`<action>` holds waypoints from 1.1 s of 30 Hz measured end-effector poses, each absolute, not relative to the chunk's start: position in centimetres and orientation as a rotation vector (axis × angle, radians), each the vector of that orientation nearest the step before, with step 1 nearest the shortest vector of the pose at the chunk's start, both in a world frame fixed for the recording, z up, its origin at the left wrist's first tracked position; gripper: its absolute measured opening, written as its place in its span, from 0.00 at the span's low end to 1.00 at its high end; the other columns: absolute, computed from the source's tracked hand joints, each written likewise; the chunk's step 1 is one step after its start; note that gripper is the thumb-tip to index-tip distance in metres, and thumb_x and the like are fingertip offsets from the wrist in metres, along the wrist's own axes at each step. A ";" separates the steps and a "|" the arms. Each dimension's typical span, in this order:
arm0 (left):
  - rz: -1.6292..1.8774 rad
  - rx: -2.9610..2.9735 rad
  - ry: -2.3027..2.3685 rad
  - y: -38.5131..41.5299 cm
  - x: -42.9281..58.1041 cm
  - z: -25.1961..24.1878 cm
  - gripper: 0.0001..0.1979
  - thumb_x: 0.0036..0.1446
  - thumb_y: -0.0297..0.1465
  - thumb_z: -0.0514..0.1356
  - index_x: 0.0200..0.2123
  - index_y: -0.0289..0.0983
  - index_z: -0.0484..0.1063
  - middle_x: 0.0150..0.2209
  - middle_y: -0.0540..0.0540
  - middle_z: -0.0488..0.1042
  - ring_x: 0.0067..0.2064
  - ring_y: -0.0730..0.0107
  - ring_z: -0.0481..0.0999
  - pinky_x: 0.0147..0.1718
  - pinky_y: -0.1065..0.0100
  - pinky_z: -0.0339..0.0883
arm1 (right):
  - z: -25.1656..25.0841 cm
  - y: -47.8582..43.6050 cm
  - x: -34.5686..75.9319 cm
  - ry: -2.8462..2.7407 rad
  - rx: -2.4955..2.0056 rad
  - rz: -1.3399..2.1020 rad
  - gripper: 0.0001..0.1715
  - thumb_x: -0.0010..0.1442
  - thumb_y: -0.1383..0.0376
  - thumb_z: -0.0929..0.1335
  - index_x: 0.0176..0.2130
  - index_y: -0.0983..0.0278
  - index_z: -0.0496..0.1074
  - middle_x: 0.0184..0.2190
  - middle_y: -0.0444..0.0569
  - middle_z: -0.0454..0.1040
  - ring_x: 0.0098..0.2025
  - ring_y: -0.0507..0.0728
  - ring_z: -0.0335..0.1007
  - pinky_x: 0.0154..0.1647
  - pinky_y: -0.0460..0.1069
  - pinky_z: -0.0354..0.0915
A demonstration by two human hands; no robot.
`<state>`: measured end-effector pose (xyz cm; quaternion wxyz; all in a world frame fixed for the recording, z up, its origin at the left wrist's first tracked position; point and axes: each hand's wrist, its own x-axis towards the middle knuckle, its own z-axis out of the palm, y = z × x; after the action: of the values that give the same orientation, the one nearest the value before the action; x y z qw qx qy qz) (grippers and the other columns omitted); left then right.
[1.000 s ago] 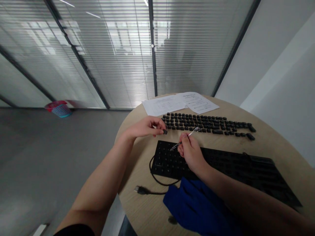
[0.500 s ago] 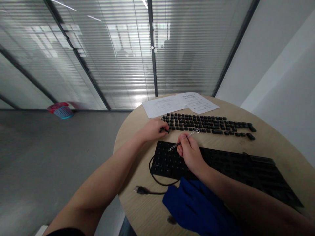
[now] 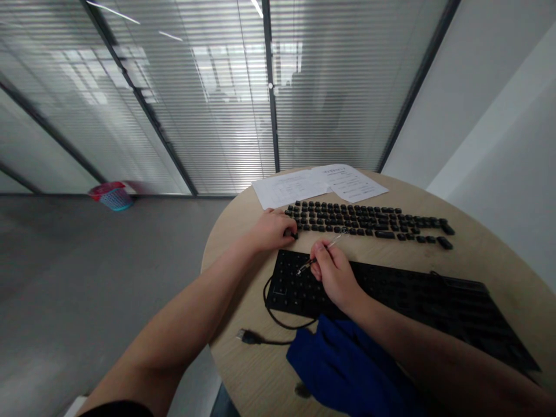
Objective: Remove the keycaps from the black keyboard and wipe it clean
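My left hand [image 3: 273, 230] is at the left end of the rows of loose black keycaps [image 3: 347, 222], its fingers curled and closed on a keycap [image 3: 295, 236] at the fingertips. The contact itself is partly hidden by the fingers. My right hand [image 3: 333, 271] is closed round a thin wire keycap puller [image 3: 336, 238]. Its wire loops point up and away, while its other, silver end sticks out below the fingers over the black keyboard [image 3: 391, 284]. At the keyboard's left end, bare switch posts show.
Printed sheets [image 3: 293, 186] lie at the table's far edge. A black USB cable [image 3: 260, 337] curls beside the keyboard on the left. Blue cloth [image 3: 334, 362] lies in front, with a small dark object [image 3: 303, 390] next to it. On the floor stands a basket [image 3: 115, 198].
The keycap puller has turned slightly in my right hand, and its lower end sits a little lower. My left hand's fingers have shifted slightly at the keycap. The view has moved a little.
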<state>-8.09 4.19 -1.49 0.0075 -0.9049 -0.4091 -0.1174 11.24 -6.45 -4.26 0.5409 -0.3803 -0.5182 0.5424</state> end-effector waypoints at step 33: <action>-0.767 -3.234 -1.115 1.9 -7.1 0.7 0.08 0.61 0.33 0.61 0.33 0.37 0.77 0.28 0.51 0.75 0.28 0.73 0.72 0.29 0.70 0.62 | -1.4 -7.4 12.2 -1.356 -0.830 1.207 0.29 0.64 0.39 0.67 0.31 0.59 0.64 0.16 0.34 0.56 0.17 0.48 0.53 0.17 0.44 0.50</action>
<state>-7.10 1.91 0.69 -0.1810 -0.9072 -0.3129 -0.2152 12.25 -7.39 -1.41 0.5419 -0.3496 -0.5709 0.5081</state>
